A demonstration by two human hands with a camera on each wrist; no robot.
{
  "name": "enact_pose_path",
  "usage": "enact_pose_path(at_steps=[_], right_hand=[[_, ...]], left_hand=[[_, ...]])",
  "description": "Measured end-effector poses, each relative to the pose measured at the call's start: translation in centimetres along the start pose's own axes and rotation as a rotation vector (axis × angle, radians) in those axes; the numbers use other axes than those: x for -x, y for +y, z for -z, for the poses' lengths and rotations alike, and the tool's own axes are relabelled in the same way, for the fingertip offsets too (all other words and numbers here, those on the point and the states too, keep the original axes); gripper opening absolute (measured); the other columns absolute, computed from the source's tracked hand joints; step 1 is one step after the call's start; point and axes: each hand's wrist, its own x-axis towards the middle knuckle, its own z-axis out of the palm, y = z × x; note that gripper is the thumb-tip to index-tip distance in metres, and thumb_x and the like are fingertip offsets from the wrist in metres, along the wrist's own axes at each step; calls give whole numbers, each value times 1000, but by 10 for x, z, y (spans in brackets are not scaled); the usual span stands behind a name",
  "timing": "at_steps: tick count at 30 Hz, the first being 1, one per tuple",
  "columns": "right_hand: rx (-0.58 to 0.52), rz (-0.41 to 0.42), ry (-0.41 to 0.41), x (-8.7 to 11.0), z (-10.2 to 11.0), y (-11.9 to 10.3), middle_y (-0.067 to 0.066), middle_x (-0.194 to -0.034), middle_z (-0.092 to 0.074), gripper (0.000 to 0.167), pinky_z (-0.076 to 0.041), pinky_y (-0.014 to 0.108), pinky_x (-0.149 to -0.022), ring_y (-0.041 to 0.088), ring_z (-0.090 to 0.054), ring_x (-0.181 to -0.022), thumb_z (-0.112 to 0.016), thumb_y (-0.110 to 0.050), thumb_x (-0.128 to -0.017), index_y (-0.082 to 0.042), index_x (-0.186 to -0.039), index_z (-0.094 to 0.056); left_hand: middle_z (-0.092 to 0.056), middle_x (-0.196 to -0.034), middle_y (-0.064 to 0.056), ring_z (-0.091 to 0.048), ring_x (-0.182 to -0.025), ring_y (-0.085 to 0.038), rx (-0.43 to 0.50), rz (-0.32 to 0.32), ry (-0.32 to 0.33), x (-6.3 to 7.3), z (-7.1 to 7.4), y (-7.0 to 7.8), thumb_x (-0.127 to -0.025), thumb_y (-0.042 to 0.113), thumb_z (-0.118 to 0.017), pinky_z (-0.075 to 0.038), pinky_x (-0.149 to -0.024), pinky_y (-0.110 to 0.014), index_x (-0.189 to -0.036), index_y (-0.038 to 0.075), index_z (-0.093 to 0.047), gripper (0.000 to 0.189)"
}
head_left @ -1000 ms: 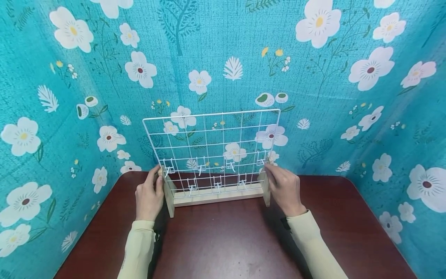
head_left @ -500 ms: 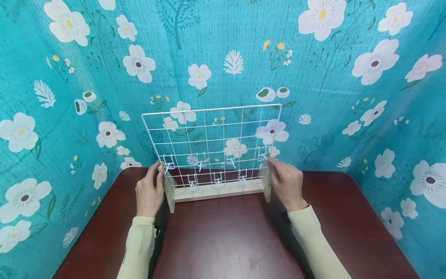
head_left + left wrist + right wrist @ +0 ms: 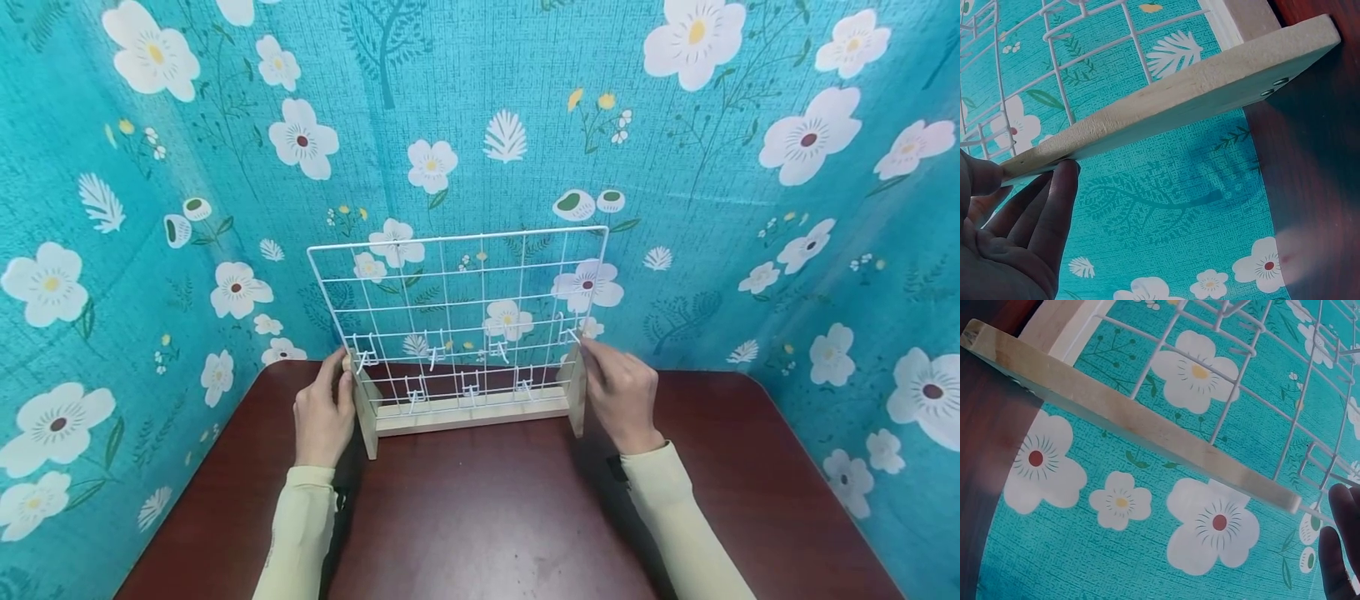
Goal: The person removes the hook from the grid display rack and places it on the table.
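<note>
A white wire grid display rack [image 3: 480,302] stands upright on the table, tilted back a little. Its lower part sits in a pale wooden base with a bottom bar [image 3: 472,419] and two side pieces. Several white wire hooks [image 3: 471,388] hang in two rows on the lower grid. My left hand [image 3: 322,417] pinches the top of the left wooden side piece [image 3: 1147,100], thumb and fingers on opposite faces. At the right side my right hand [image 3: 621,396] pinches the grid's edge wire near the top of the right side piece [image 3: 1135,422]; its fingertips are partly cut off in the right wrist view.
A dark red-brown table [image 3: 480,508] with rounded back corners lies under the rack. Teal cloth [image 3: 480,92] with white flowers surrounds it at the back and both sides, close behind the grid.
The head view has shifted slightly, so the rack appears a little higher. My right hand has moved slightly right beside the rack. The left hand keeps its hold.
</note>
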Motion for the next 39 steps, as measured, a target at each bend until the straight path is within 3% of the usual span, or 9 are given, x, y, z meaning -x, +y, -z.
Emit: enact_pose_path(at_steps=[11,21,39], right_hand=[[-38,26,35,-1,6,-11,20,-89,-80,18,-46,41,-47,29,-60,-49,-79,-2,-88,-1,-106,-80],[-48,40,43,1,6,-13,19,-86,-80,14,-44,40,-45,27,-58,-46,-79,-4,-88,-1,-102,-81],[-37,36,-34,0,13,-15,17,-85,-80,14,-45,40,-46,26,-62,-49,-77,0,-88,-2,-101,-80]], left_hand=[[-67,-141,-20,-67,-125,-43,9,-4,8,-2,-1,0,-105,14,-61,-52,-105,-61,-148,11,-58,43],[-67,-142,-19,-67,-126,-43,16,5,0,-2,-1,0,-106,15,-61,-51,-106,-61,-148,12,-58,43],[-67,-141,-19,-67,-125,-43,17,6,7,-2,-2,-1,-105,14,-61,-52,-106,-61,-148,13,-58,43]])
